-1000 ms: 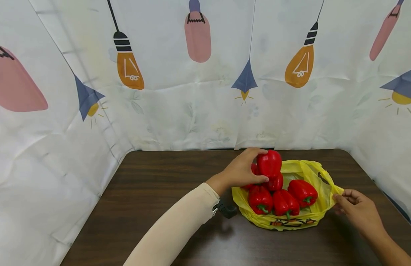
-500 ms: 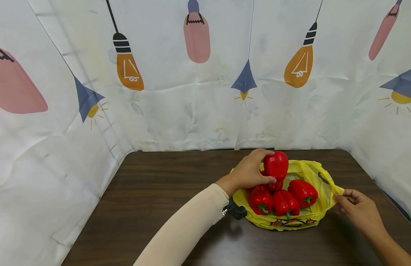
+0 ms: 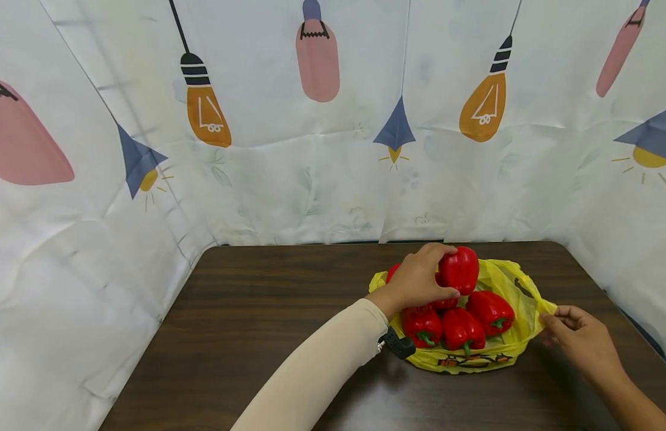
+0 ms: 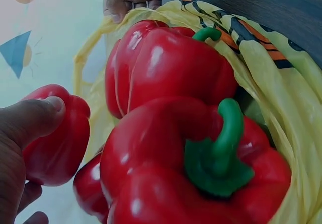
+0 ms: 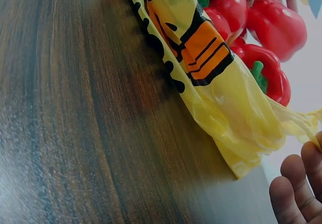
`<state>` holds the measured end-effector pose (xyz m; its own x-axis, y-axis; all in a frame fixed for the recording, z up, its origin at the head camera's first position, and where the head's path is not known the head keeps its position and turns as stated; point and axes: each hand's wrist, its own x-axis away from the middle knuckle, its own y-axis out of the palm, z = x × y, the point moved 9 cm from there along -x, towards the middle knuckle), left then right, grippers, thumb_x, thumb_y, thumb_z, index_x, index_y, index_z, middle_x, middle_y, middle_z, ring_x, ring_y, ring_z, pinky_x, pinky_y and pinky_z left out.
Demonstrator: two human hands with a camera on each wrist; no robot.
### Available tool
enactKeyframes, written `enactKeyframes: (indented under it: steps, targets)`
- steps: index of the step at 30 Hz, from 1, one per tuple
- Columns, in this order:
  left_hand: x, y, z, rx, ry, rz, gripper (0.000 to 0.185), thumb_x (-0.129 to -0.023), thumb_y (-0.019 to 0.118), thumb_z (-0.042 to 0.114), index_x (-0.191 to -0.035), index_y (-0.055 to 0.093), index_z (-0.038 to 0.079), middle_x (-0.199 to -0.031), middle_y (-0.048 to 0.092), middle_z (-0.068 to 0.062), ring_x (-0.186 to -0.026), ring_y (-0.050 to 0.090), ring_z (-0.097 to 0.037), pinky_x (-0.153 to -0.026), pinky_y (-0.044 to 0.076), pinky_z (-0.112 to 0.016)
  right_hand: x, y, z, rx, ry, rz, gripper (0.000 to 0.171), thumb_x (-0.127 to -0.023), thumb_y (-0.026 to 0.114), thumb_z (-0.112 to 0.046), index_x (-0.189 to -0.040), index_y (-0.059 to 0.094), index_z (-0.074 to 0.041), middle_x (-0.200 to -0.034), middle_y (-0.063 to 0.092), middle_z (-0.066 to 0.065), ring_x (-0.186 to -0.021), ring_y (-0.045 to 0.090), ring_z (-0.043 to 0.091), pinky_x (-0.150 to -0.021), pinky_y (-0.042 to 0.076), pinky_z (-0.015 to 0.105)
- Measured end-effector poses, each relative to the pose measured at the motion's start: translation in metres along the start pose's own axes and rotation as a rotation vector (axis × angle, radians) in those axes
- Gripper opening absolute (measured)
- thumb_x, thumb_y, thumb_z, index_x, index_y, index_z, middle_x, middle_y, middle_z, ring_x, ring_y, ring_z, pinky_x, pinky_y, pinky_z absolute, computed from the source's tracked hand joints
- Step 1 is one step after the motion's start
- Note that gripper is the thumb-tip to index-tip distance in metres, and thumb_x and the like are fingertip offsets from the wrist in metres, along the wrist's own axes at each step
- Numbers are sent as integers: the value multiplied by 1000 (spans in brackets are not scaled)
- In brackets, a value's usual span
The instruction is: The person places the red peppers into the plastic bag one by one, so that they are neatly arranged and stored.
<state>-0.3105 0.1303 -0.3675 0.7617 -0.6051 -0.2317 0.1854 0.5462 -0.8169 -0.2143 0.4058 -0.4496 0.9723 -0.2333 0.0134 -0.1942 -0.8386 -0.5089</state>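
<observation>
My left hand [image 3: 423,278] grips a red bell pepper [image 3: 459,270] between thumb and fingers, raised over the yellow plastic bag [image 3: 518,326]. In the left wrist view the thumb presses on the held pepper [image 4: 63,143]. Several more red bell peppers lie inside the bag, such as one with a green stem [image 3: 463,330] at the front and another [image 3: 490,312] on its right. The left forearm and hand hide part of the pile. My right hand [image 3: 583,340] pinches the bag's right edge, pulling it outward; in the right wrist view only its fingers [image 5: 297,183] show.
Under the bag is a dark brown wooden table [image 3: 247,323], which reaches well to the left. Behind and beside it hangs a white curtain [image 3: 290,179] printed with lamps and bulbs. A black strap device [image 3: 397,344] sits on the left wrist.
My left hand has carried the gripped bell pepper to the right across the bag, uncovering a pepper at the back left. The right hand stays on the bag's edge.
</observation>
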Motion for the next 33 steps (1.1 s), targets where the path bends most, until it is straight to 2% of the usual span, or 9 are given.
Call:
enactKeyframes:
  steps: [5,12,19,22,33]
  targets:
    - [-3,6,4,-22,-19,-15,76,-85,83,44,-149,47,27,-150,45,8,-122,53,-17,-94,52,-31,-1,0,0,11,-2,0,40,-106,58,-32,-110,56,8,-81,71,-7,-69,69,15,-61,58,30]
    - [-10,13,5,-55,-61,-17,76,-85,83,45,-149,46,30,-153,43,9,-119,53,-21,-90,53,-30,-1,1,1,1,9,5,40,-106,58,-31,-111,55,8,-81,70,-8,-69,69,14,-61,59,30]
    - [-18,18,9,-184,-65,13,79,-84,82,46,-151,44,27,-154,43,6,-124,55,-14,-105,42,-31,-1,1,1,-3,8,8,40,-105,59,-32,-110,56,8,-80,71,-6,-69,69,14,-61,59,31]
    - [-21,22,10,-211,-76,15,80,-85,82,47,-151,44,27,-153,44,7,-124,55,-11,-107,39,-30,-2,1,1,-1,6,12,39,-105,59,-31,-109,56,7,-80,71,-6,-69,68,15,-61,59,31]
    - [-21,31,14,-186,-104,-1,82,-82,84,47,-151,43,28,-151,45,9,-122,53,-12,-103,41,-29,-2,1,2,-14,-14,18,37,-105,60,-29,-108,56,8,-79,71,-6,-69,68,14,-61,59,30]
